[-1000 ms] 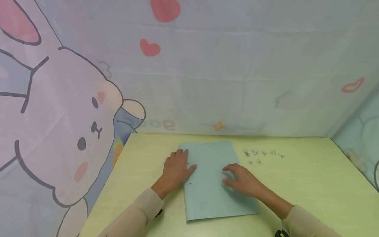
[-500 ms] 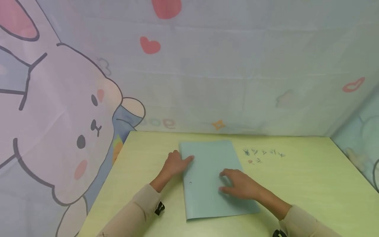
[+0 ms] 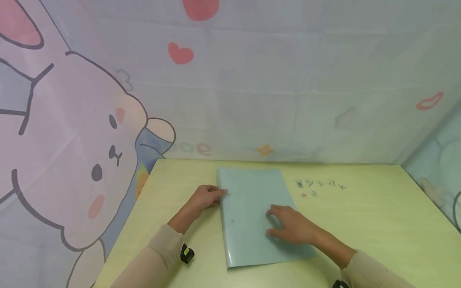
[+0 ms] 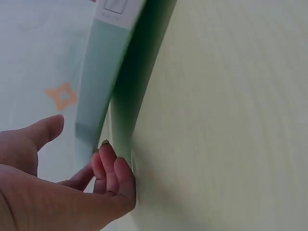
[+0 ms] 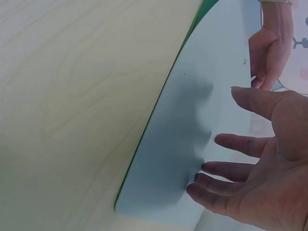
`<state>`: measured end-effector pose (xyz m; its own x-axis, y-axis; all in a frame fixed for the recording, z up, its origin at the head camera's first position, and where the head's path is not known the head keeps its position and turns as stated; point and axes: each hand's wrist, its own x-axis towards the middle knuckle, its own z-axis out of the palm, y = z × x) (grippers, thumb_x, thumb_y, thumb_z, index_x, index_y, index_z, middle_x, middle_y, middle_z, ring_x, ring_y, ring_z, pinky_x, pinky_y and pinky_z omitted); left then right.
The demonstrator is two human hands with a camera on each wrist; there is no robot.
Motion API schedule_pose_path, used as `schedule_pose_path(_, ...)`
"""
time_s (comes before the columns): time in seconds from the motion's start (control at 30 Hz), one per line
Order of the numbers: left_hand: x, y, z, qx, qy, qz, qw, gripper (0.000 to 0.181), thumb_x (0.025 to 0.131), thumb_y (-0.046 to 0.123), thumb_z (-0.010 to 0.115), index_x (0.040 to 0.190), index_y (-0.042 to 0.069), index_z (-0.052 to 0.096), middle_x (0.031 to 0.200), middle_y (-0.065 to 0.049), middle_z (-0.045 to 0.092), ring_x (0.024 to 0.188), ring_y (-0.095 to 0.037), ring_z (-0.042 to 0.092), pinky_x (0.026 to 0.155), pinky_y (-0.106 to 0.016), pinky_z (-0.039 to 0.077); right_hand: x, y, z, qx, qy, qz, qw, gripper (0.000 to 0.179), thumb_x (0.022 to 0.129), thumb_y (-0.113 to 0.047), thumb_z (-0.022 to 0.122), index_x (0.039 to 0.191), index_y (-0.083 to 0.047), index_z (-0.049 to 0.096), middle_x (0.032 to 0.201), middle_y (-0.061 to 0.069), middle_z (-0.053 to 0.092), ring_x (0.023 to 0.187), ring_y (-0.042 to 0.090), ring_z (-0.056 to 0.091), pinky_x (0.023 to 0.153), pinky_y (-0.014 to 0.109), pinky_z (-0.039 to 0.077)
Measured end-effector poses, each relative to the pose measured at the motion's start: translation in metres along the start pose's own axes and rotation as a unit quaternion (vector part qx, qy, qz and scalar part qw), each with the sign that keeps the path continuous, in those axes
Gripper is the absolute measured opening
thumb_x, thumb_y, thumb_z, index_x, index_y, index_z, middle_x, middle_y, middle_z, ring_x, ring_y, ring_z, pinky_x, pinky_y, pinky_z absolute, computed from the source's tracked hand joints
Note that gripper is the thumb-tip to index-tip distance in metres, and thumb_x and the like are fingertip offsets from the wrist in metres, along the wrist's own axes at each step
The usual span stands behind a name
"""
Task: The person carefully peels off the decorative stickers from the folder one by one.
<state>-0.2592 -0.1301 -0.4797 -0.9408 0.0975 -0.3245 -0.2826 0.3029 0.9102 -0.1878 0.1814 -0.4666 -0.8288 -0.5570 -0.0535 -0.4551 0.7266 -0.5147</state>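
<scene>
A pale blue-green ring binder [image 3: 257, 216] lies closed on the table, its spine on the left. In the left wrist view the spine [image 4: 94, 82] carries a white label near its far end. My left hand [image 3: 206, 198] grips the binder at the spine edge, thumb over the cover and fingers curled at the spine's underside. The spread fingers of my right hand [image 3: 293, 226] are over the cover. In the right wrist view the lower fingertips [image 5: 192, 190] appear to touch it, while the thumb looks raised.
Several small flower-like pictures [image 3: 320, 184] lie on the yellow-green table [image 3: 378, 224] right of the binder. A fabric backdrop [image 3: 306, 80] with a cartoon rabbit and hearts stands behind and at the left.
My left hand has slid leftward from lying on the cover to the spine edge, and its fingers have gone round it. The right hand has shifted slightly toward me.
</scene>
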Motion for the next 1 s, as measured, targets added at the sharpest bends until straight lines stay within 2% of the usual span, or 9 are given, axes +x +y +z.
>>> schedule_pose_path(0.2,-0.012,0.004,0.0,-0.053,0.003,0.054,0.9971,0.04,0.102,0.023,0.073,0.128,-0.002,0.056,0.127,-0.021,0.064,0.107,-0.03,0.07,0.098,-0.047,0.057,0.001,-0.002,-0.001,0.02,0.016,-0.012,0.9996,0.049,0.101,-0.037,0.074,0.135,-0.003,0.063,0.153,0.029,0.053,0.143,0.05,0.047,0.115,0.065,0.037)
schedule_pose_path(0.37,-0.025,0.018,-0.001,-0.083,-0.01,0.092,0.9923,0.036,0.105,0.019,0.068,0.128,0.0,0.047,0.134,-0.026,0.065,0.11,-0.034,0.073,0.095,-0.047,0.06,0.002,-0.009,0.0,0.041,0.039,-0.031,0.9979,0.053,0.104,-0.041,0.069,0.138,-0.001,0.062,0.151,0.028,0.054,0.143,0.049,0.048,0.115,0.065,0.038)
schedule_pose_path(0.5,-0.038,0.039,-0.001,-0.097,-0.009,0.112,0.989,0.049,0.105,0.017,0.066,0.144,-0.001,0.043,0.136,-0.026,0.064,0.111,-0.038,0.073,0.092,-0.049,0.061,0.003,-0.018,-0.001,0.07,0.053,-0.029,0.9958,0.057,0.104,-0.044,0.068,0.142,-0.002,0.059,0.151,0.024,0.056,0.144,0.045,0.048,0.117,0.061,0.038)
schedule_pose_path(0.63,-0.052,0.06,-0.003,-0.101,-0.01,0.131,0.9862,0.06,0.105,0.017,0.067,0.158,0.004,0.041,0.137,-0.024,0.063,0.114,-0.038,0.071,0.09,-0.05,0.061,0.004,-0.03,-0.008,0.118,0.049,-0.002,0.9918,0.063,0.105,-0.046,0.066,0.151,-0.005,0.053,0.157,0.02,0.051,0.142,0.044,0.051,0.112,0.059,0.045)
schedule_pose_path(0.8,-0.073,0.089,-0.007,-0.099,-0.022,0.169,0.9804,0.059,0.104,0.016,0.071,0.158,0.01,0.048,0.135,-0.02,0.065,0.111,-0.036,0.073,0.087,-0.049,0.063,-0.001,-0.045,-0.026,0.182,0.054,0.013,0.9818,0.064,0.107,-0.043,0.065,0.157,-0.007,0.049,0.165,0.016,0.043,0.147,0.042,0.046,0.112,0.055,0.047)
schedule_pose_path(0.93,-0.093,0.114,-0.01,-0.087,-0.022,0.198,0.976,0.063,0.102,0.017,0.074,0.159,0.015,0.048,0.136,-0.016,0.066,0.11,-0.034,0.073,0.085,-0.048,0.063,-0.005,-0.055,-0.04,0.225,0.072,-0.011,0.9716,0.065,0.108,-0.04,0.064,0.161,-0.008,0.044,0.168,0.01,0.04,0.156,0.032,0.034,0.117,0.05,0.043)
schedule_pose_path(1.0,-0.103,0.124,-0.009,-0.08,-0.014,0.211,0.9742,0.063,0.101,0.019,0.075,0.159,0.018,0.049,0.135,-0.013,0.066,0.109,-0.033,0.073,0.085,-0.048,0.063,-0.007,-0.061,-0.046,0.253,0.077,-0.02,0.9641,0.065,0.109,-0.039,0.062,0.163,-0.01,0.041,0.168,0.009,0.038,0.154,0.032,0.039,0.116,0.049,0.044)
